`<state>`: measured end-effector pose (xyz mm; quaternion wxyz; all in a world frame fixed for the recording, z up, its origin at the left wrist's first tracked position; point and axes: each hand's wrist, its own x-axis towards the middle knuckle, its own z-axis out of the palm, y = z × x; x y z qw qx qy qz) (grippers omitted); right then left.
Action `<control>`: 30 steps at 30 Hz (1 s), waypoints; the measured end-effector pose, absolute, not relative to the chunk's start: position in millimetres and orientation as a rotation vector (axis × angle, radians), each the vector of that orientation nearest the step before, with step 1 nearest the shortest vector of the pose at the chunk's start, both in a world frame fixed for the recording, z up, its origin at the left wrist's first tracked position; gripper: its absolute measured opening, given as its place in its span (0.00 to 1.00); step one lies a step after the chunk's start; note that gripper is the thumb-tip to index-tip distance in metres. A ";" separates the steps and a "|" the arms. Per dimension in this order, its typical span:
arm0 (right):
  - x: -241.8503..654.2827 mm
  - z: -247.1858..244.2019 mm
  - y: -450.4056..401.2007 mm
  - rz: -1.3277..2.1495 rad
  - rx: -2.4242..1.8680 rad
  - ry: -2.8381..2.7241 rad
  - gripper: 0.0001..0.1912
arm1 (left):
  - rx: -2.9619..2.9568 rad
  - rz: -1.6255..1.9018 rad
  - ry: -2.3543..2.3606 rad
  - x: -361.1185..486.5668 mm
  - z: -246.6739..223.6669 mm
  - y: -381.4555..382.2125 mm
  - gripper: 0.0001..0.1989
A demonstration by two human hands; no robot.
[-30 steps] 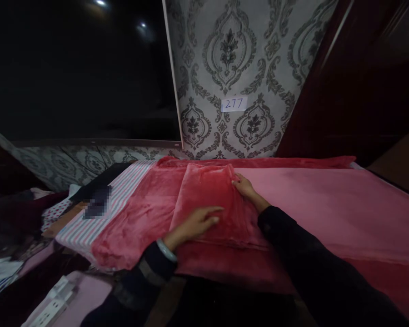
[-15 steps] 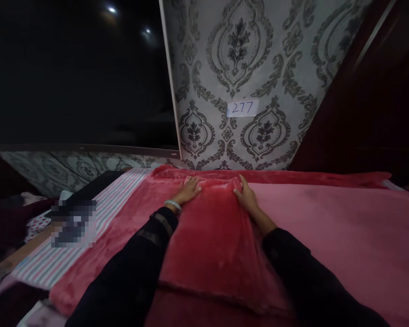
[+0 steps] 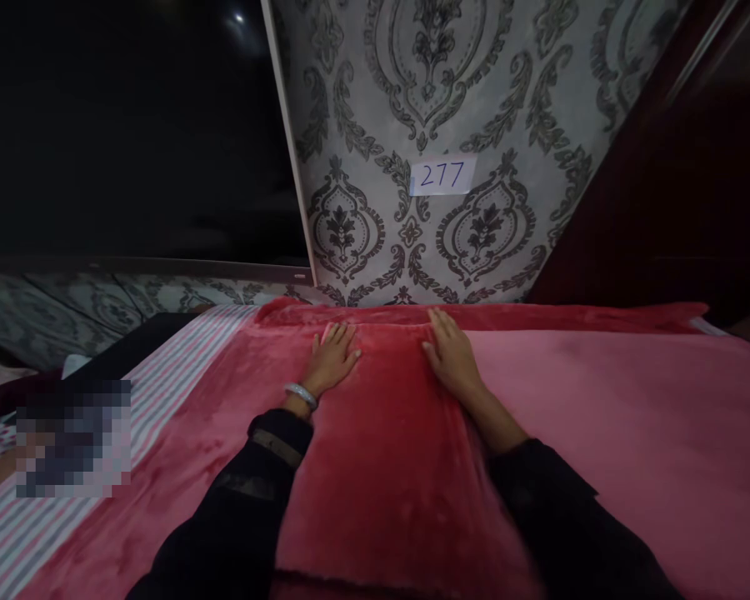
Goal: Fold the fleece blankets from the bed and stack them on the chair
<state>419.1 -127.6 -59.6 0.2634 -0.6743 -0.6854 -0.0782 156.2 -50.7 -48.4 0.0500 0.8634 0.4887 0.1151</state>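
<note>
A red plush blanket (image 3: 387,433) lies spread before me, with a folded strip running lengthwise down its middle. My left hand (image 3: 333,358) rests flat on the strip's far left corner, fingers apart, a pale bangle (image 3: 301,395) at the wrist. On the far right corner of the same strip lies my right hand (image 3: 451,350), palm down with the fingers stretched out. Neither hand grips the cloth. To the right the blanket shows a smoother pink face (image 3: 618,417), and a bunched red edge (image 3: 575,317) runs along the back.
A striped cloth (image 3: 181,375) lies under the blanket at left, beside a pixelated patch. Behind stands a patterned wall with a paper marked 277 (image 3: 442,175). A large dark screen (image 3: 131,142) is at upper left, a dark red panel (image 3: 675,200) at right.
My right hand has flattened, its fingers now stretched out on the strip. The strip's far end looks smoother and flatter. My view has shifted slightly closer.
</note>
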 end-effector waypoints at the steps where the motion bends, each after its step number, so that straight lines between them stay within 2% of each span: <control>1: 416.1 -59.0 -127.5 -0.207 -1.806 -1.951 0.34 | 2.673 0.375 1.453 156.0 -48.0 -51.0 0.32; 7: 405.9 -74.6 -124.1 0.118 -2.100 -2.122 0.37 | 2.540 0.182 1.468 150.5 -54.6 -43.0 0.36; 20: 410.7 -75.4 -125.4 0.128 -2.067 -2.067 0.37 | 2.503 0.144 1.489 146.9 -54.3 -40.6 0.37; 25: 410.0 -74.3 -126.8 0.166 -2.057 -2.038 0.31 | 2.493 0.009 1.463 146.6 -34.6 -47.1 0.37; 30: 411.5 -76.2 -124.9 0.151 -1.998 -2.001 0.32 | 2.480 -0.149 1.578 173.3 0.3 -49.9 0.35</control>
